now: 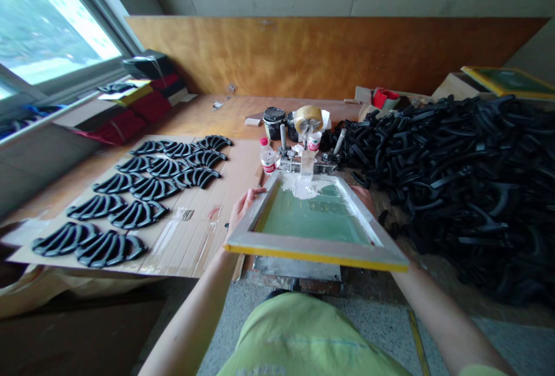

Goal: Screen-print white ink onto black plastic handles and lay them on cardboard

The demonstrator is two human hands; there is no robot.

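A screen printing frame [318, 251] with a green mesh [312, 220] is tilted up in front of me, hinged at its far end to a metal clamp [307, 163]. White paste-like material and tape cover the mesh's far part. My left hand [243, 207] grips the frame's left side, with the thumb near its upper edge. On the opposite side my right hand [366, 196] holds the right edge, its fingers mostly hidden behind the frame. Below the frame's near edge shows a flat metal base plate [299, 269].
Fanned rows of black curved parts [150, 188] lie on cardboard [186, 243] at left. A large heap of similar black parts [468, 185] fills the right. Behind the clamp stand a red-capped bottle [267, 157], a black tub [274, 122] and a tape roll [309, 118].
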